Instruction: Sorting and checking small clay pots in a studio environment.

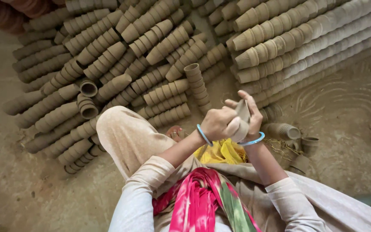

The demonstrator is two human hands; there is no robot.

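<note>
Clay cup (242, 120) sits clamped between the left hand (217, 123) and right hand (253, 112), above an earthen floor (31, 193) with stacked cups (108, 60) heaped from nine to two o'clock.

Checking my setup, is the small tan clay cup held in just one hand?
No, both the left hand and right hand clasp the small tan clay cup.

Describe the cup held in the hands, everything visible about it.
The clay cup is small, pale grey-brown and matte, seemingly unfired clay, with tapering walls. It is held above the lap, tilted, between both hands: the left hand wraps its near side, the right hand closes over its far side with fingers along the top. Its mouth and inside are hidden. Nothing else touches it.
</note>
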